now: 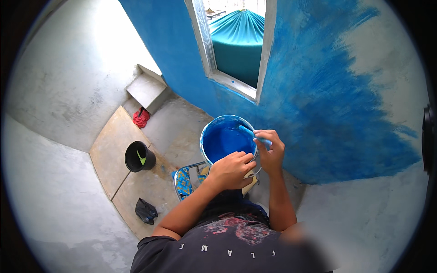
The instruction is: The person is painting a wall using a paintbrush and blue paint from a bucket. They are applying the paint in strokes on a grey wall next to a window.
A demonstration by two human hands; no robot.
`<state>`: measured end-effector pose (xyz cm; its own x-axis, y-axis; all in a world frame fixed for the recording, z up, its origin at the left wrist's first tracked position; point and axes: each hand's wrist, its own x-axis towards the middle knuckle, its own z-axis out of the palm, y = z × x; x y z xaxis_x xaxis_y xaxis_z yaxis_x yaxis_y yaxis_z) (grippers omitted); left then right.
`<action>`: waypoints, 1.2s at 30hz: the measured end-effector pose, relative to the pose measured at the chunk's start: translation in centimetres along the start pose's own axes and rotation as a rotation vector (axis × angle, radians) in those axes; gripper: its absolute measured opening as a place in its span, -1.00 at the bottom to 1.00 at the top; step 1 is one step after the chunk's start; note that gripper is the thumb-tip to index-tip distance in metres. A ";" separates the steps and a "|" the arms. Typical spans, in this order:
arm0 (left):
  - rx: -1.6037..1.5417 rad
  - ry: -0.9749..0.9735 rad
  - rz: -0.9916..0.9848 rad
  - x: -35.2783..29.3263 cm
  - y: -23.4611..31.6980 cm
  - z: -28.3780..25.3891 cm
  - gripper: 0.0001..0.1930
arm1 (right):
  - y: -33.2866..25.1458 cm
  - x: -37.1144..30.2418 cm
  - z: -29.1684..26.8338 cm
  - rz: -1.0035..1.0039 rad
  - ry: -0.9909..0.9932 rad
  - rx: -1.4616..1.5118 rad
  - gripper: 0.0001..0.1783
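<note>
A bucket (202,142) with a pale, paint-smeared rim and blue paint (227,142) inside is in front of my body. My left hand (232,170) lies over its near rim, fingers curled round the edge. In my right hand (271,151), at the bucket's right side, is a paintbrush (248,131) with a blue-stained handle. The brush slants over the right rim, its far end inside the bucket; the bristles are hard to make out against the paint. A thin wire handle hangs near my right wrist. What supports the bucket is hidden from view.
A chair (184,183) with a blue patterned seat is under and left of the bucket. On the floor are a black bucket (132,157) with a green tool, a black plastic bag (146,211) and a red cloth (141,118). Ahead, a partly blue wall (314,109) surrounds a window frame (234,86).
</note>
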<state>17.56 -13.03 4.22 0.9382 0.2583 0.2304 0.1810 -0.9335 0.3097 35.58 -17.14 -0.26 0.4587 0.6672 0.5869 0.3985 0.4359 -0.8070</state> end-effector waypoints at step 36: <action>-0.237 0.084 0.278 3.9 1.8 4.6 -0.77 | -1.8 -5.9 -6.4 -0.183 0.418 -0.536 -0.78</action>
<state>22.89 -14.84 1.44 0.9126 0.0323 0.4077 -0.1593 -0.8900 0.4273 37.21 -25.71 -1.81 0.5706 0.2766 0.7733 0.7858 0.0898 -0.6119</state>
